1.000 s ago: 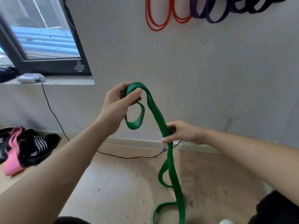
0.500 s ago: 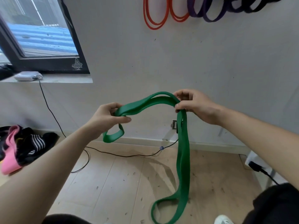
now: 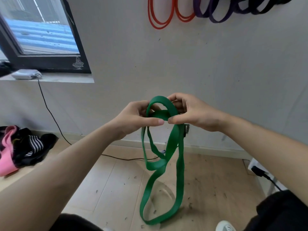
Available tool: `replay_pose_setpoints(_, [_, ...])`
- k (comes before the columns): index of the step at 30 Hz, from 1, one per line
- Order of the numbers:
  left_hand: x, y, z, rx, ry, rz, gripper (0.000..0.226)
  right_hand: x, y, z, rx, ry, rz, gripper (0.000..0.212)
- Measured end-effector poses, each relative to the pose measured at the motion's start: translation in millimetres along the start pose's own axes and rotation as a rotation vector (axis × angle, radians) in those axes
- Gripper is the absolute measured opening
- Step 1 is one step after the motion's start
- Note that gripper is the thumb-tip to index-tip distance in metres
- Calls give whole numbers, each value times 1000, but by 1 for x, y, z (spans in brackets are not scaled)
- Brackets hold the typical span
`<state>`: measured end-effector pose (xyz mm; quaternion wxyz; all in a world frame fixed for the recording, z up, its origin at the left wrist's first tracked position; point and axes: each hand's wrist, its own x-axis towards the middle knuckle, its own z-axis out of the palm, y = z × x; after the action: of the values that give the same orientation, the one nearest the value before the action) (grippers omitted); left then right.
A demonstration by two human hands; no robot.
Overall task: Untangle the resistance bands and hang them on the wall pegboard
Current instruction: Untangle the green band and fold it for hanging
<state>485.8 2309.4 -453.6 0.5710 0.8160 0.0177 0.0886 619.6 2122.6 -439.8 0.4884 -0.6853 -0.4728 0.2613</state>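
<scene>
We had the green band [image 3: 180, 172] up at chest height in front of the wall [image 3: 233, 72]; our left hand [image 3: 140, 117] and right hand [image 3: 195, 112] were close together, thumb tips almost meeting, each pinching the band's top between thumb and curled fingers. A small loop arched over the gap between the hands; below it the band hung long and near upright toward the floor [image 3: 116, 189], and we could not tell whether its bottom bend touched the boards. The strands crossed under the left hand, so we judged a twist was left to undo, and that hand sat nearer the crossing. The red bands [image 3: 159, 27], purple bands [image 3: 216, 20] and black bands [image 3: 260, 11] already hung high on the wall, up and to the right of both hands; their pegs lay above the edge of the view. The right hand was the nearer one to that row, so we judged the lift would go up and rightward, with the small loop leading.

As for writing, we found none to read; the band showed no print, and a white emblem [image 3: 77, 63] on the corner of the window [image 3: 41, 30] frame was a drawing without legible letters. A cable [image 3: 50, 110] ran down from the sill; a heap of clothes [image 3: 21, 147] lay at the far left.
</scene>
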Motion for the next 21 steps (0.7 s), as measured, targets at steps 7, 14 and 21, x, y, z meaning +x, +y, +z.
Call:
replay_pose_setpoints(7, [0, 5, 7, 74, 95, 56, 27, 0, 15, 12, -11, -139, 88, 35])
replay_pose_setpoints(14, [0, 12, 6, -40, 314, 130, 23, 6, 47, 32, -53, -49, 158, 30])
replay_pose_setpoints(21, [-1, 8, -6, -89, 456, 117, 16, 12, 54, 22, -116, -21, 185, 25])
